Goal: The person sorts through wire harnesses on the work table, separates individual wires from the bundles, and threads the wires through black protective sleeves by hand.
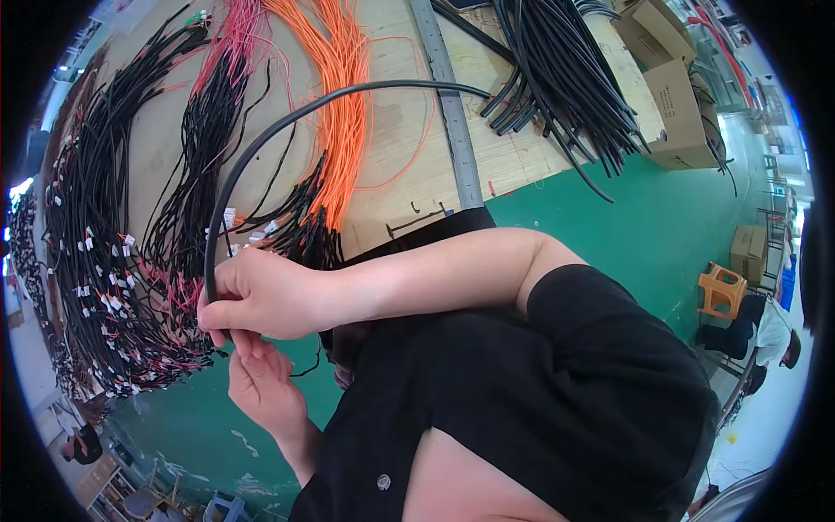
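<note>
The right hand (265, 291) has thumb and fingers closed around the tube (383, 84) near its lower end; the left hand (268, 391) sits just below, fingers curled in toward the thumb, close against the right fingers, and whether they pinch anything I cannot tell. From the right fingers the tube's long axis runs nearly straight up the view, then bends rightward in a broad arc; the right hand is nearer its length, the left its low end. The right forearm reaches across the chest almost level, while the left rises steeply from below. Farther out, the arc passes over orange wires (344, 122) and a ruler (458, 135), its far end beside the tube bundle (570, 78)
</note>
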### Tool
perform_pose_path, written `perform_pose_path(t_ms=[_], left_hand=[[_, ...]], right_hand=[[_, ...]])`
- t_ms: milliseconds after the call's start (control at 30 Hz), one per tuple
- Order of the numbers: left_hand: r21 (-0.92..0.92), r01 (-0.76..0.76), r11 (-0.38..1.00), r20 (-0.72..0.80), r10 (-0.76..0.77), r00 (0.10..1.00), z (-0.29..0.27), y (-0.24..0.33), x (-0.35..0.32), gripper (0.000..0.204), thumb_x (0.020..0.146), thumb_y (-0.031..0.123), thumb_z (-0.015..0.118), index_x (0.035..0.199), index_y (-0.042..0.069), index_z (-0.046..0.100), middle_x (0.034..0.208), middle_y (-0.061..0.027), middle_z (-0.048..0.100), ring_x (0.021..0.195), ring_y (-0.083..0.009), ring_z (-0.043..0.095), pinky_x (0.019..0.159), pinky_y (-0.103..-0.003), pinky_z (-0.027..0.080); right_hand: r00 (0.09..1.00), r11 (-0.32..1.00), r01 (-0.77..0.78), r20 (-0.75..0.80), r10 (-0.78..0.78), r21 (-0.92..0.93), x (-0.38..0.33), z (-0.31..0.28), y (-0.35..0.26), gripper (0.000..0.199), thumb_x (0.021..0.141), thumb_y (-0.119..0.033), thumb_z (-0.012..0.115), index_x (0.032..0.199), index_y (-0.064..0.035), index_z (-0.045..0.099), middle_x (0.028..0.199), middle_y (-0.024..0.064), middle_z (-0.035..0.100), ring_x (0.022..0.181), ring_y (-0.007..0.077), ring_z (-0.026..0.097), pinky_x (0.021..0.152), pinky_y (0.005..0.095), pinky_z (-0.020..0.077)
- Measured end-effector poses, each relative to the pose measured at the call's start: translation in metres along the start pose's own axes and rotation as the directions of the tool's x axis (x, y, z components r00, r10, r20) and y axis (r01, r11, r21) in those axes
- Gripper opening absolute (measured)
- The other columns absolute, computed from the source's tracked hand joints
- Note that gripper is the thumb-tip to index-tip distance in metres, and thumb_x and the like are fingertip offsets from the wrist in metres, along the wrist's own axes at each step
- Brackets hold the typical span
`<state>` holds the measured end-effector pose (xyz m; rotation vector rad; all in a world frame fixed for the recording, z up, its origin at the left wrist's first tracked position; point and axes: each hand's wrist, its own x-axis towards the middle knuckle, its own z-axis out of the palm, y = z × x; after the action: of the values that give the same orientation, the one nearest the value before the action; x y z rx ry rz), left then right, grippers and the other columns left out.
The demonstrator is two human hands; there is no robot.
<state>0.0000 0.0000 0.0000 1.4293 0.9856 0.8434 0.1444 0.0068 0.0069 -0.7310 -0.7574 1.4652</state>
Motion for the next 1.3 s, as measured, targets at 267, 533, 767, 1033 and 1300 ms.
perform_pose_path(t_ms=[267, 533, 767, 1033, 1300], left_hand=[[-0.016, 0.101, 0.995, -0.051, -0.101, 0.994, -0.026, 0.002, 0.007, 0.024, 0.091, 0.019, 0.037, 0.097, -0.003, 0.045, 0.055, 0.0043, 0.029, 0.043, -0.0019, 0.024, 0.038, -0.019, 0.017], [-0.007, 0.258, 0.966, -0.023, -0.258, 0.966, -0.087, -0.010, -0.001, 0.020, 0.089, 0.017, 0.041, 0.092, -0.002, 0.047, 0.052, 0.0057, 0.029, 0.041, -0.0022, 0.024, 0.037, -0.017, 0.018], [0.341, 0.127, 0.931, 0.026, -0.145, 0.989, -0.082, 0.008, 0.005, 0.021, 0.085, 0.014, 0.045, 0.081, -0.005, 0.054, 0.051, 0.0053, 0.038, 0.043, -0.0022, 0.029, 0.040, -0.018, 0.021], [0.155, 0.087, 0.984, 0.077, -0.100, 0.992, -0.125, 0.018, -0.005, 0.031, 0.084, 0.028, 0.050, 0.076, -0.002, 0.053, 0.055, 0.0006, 0.044, 0.047, -0.0055, 0.036, 0.043, -0.020, 0.027], [0.544, -0.127, 0.830, -0.116, 0.224, 0.968, -0.171, 0.026, 0.062, 0.030, 0.086, 0.030, 0.044, 0.071, 0.004, 0.050, 0.057, 0.0035, 0.038, 0.051, -0.0052, 0.034, 0.045, -0.021, 0.024]], right_hand=[[0.978, 0.988, 0.111, -0.190, -0.090, 0.106, 0.022, -0.037, -0.038, 0.018, 0.082, -0.015, 0.050, 0.073, -0.0002, 0.054, 0.064, 0.0058, 0.058, 0.051, 0.0094, 0.053, 0.046, 0.0216, 0.0420], [0.553, 0.805, 0.524, -0.607, -0.571, -0.279, 0.012, -0.117, -0.102, 0.019, 0.085, -0.011, 0.045, 0.101, 0.0003, 0.044, 0.079, 0.0105, 0.060, 0.058, 0.0087, 0.052, 0.049, 0.0197, 0.0424], [0.408, 0.682, 0.600, -0.574, -0.710, -0.418, -0.024, -0.137, -0.132, 0.016, 0.086, -0.018, 0.047, 0.094, -0.0051, 0.053, 0.074, 0.0126, 0.061, 0.049, 0.0076, 0.046, 0.043, 0.0169, 0.0340], [0.618, 0.806, 0.452, -0.518, -0.591, -0.381, -0.072, -0.146, -0.151, 0.023, 0.090, -0.018, 0.040, 0.095, 0.0009, 0.051, 0.085, 0.0129, 0.057, 0.053, 0.0073, 0.044, 0.045, 0.0150, 0.0328], [0.810, 0.797, 0.572, -0.020, -0.586, -0.195, 0.021, -0.194, -0.206, 0.022, 0.087, -0.014, 0.045, 0.100, 0.0040, 0.049, 0.095, 0.0111, 0.056, 0.086, 0.0137, 0.053, 0.077, 0.0227, 0.0442]])
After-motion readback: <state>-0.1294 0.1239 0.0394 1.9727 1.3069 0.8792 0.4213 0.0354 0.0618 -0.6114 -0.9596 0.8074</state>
